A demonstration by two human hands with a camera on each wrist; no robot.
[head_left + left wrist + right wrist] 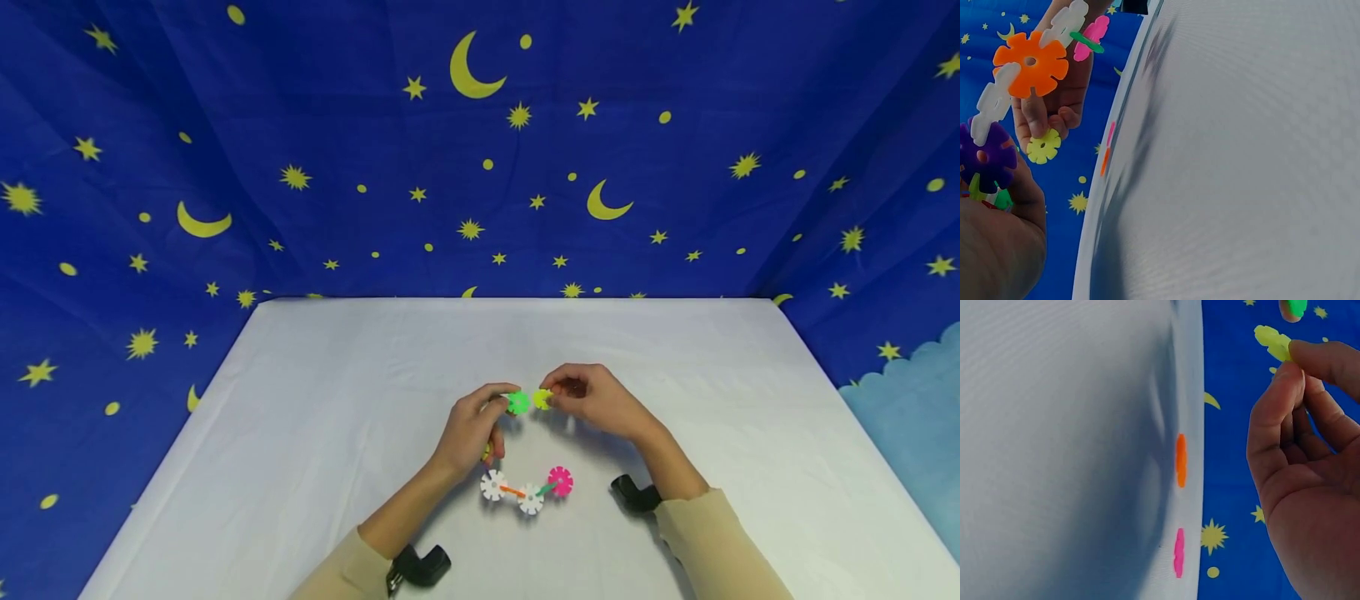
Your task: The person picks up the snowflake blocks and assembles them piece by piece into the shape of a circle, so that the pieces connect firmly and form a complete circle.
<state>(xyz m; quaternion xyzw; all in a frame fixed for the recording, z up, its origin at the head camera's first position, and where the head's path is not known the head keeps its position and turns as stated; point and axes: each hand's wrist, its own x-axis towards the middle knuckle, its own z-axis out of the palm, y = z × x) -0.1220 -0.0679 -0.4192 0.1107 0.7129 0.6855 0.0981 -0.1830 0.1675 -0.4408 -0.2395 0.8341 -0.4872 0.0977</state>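
My left hand [468,425] holds a chain of interlocking notched plastic discs, with a green disc [518,402] at its fingertips. From that hand the chain curves down through a purple disc [986,156], an orange disc [1032,62] and white discs [530,499] to a pink disc [560,481]. Neighbouring discs are slotted together at right angles. Thumb and forefinger of my right hand [600,402] pinch a single yellow disc [542,399]. It is close to the green disc, with a small gap between them. The left palm hides part of the chain.
A white cloth covers the table [337,375]. An orange piece [1181,460] and a pink piece [1179,553] appear edge-on near the table's edge in the right wrist view. Black wrist mounts [423,567] sit by both forearms. Blue star-patterned curtains [375,167] surround the table.
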